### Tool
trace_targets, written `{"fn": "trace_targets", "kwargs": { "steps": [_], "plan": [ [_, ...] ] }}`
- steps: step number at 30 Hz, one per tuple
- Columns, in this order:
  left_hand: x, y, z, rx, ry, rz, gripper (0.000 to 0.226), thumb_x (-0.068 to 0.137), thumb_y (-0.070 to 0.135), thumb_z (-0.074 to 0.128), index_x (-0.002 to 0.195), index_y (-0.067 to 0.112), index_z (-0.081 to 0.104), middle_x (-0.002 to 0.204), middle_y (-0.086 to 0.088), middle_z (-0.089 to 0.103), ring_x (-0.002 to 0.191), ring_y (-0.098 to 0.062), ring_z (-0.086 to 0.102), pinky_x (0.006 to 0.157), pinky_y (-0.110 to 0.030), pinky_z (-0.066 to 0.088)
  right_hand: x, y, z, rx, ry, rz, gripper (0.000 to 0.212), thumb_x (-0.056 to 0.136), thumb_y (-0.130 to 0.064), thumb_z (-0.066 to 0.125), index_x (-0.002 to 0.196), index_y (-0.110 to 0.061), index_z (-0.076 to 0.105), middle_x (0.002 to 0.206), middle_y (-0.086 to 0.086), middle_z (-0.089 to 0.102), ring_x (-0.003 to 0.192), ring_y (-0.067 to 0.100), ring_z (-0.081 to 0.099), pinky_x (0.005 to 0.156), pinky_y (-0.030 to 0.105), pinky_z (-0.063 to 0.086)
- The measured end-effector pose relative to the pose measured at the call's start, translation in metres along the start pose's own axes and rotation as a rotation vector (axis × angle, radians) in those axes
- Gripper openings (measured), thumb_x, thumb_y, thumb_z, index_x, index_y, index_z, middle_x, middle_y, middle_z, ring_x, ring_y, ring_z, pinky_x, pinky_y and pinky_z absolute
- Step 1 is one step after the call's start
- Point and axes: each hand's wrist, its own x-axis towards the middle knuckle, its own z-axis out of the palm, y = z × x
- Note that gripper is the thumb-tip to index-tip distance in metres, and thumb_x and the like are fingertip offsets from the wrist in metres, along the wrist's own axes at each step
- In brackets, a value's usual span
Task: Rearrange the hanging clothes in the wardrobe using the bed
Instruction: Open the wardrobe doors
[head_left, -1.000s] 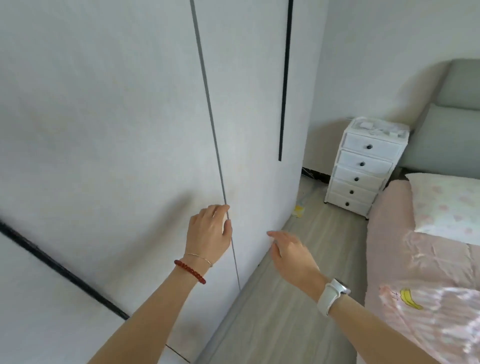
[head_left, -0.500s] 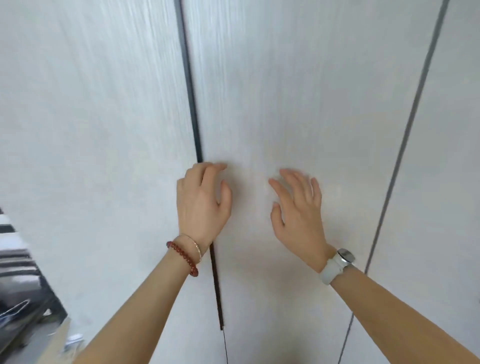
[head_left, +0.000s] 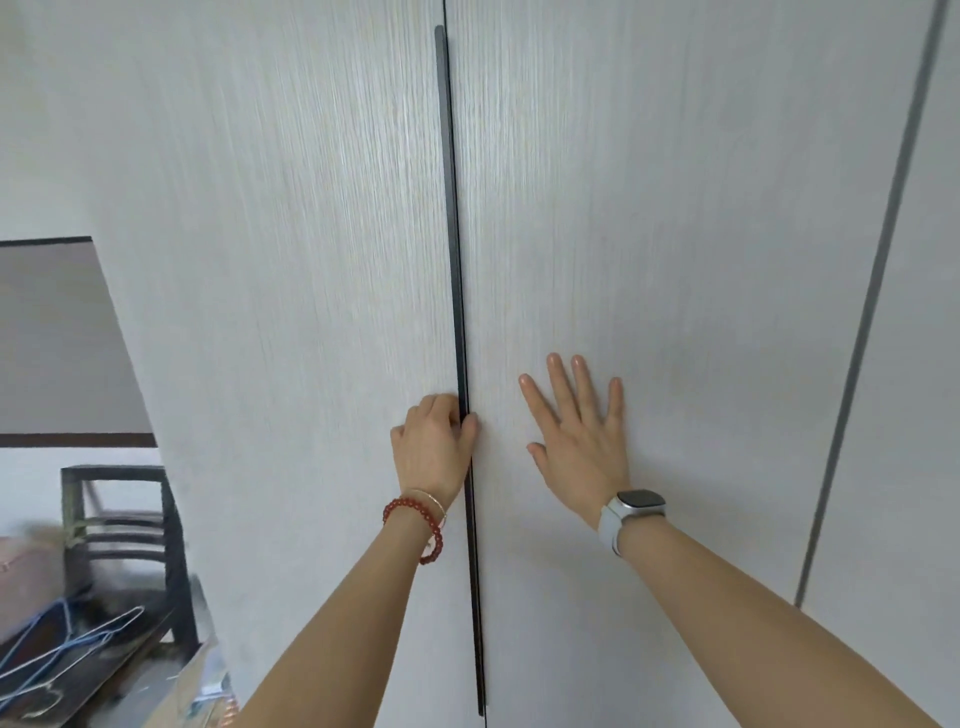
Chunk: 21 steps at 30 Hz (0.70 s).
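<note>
White wardrobe doors (head_left: 649, 208), left hand (head_left: 431, 447) gripping black handle strip (head_left: 457, 260), right hand (head_left: 576, 441) spread flat

The left hand (head_left: 434, 449) is curling around the handle strip (head_left: 457, 322) between two wardrobe doors, left door (head_left: 291, 312) and right door (head_left: 675, 234). The right hand (head_left: 579, 441) is lying flat on the right door. Far left, wire hangers (head_left: 67, 649) are lying, perhaps on a table.

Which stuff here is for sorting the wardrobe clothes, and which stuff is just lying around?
For the job:
- wardrobe door
- dark handle strip, gripped by the left hand
- neighbouring door, with the right hand flat on it

Just lying about:
- wire hangers
- dark chair
</note>
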Motion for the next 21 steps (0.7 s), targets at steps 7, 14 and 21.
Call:
{"fn": "trace_targets", "kwargs": {
  "steps": [7, 14, 21],
  "plan": [
    [-0.043, 0.010, -0.032, -0.139, 0.100, -0.073, 0.018, 0.087, 0.013, 0.054, 0.073, 0.015, 0.042, 0.073, 0.006, 0.040, 0.075, -0.019, 0.040, 0.069, -0.030, 0.030, -0.068, -0.040, -0.017, 0.612, -0.124, 0.084, 0.048, 0.091, -0.033, 0.035, 0.133, -0.010, 0.043, 0.139, 0.013, 0.043, 0.128, 0.031, 0.039, 0.102, 0.047, 0.037],
    [-0.116, -0.006, -0.111, -0.329, 0.177, -0.081, 0.013, 0.085, 0.022, 0.051, 0.073, 0.022, 0.046, 0.077, 0.009, 0.045, 0.075, -0.012, 0.047, 0.071, -0.017, 0.041, -0.139, -0.096, -0.054, 1.089, -0.241, -0.103, 0.053, 0.090, -0.040, 0.027, 0.134, -0.014, 0.042, 0.123, 0.001, 0.057, 0.109, 0.012, 0.055, 0.089, 0.024, 0.047],
    [-0.157, -0.036, -0.178, -0.350, 0.180, -0.084, 0.010, 0.086, 0.030, 0.051, 0.080, 0.023, 0.050, 0.084, -0.005, 0.051, 0.078, -0.008, 0.051, 0.074, -0.011, 0.042, -0.159, -0.155, -0.082, 1.155, -0.210, -0.494, 0.056, 0.092, -0.023, 0.038, 0.144, -0.015, 0.021, 0.146, -0.002, 0.033, 0.131, 0.008, 0.034, 0.102, 0.018, 0.035]
  ]
}}
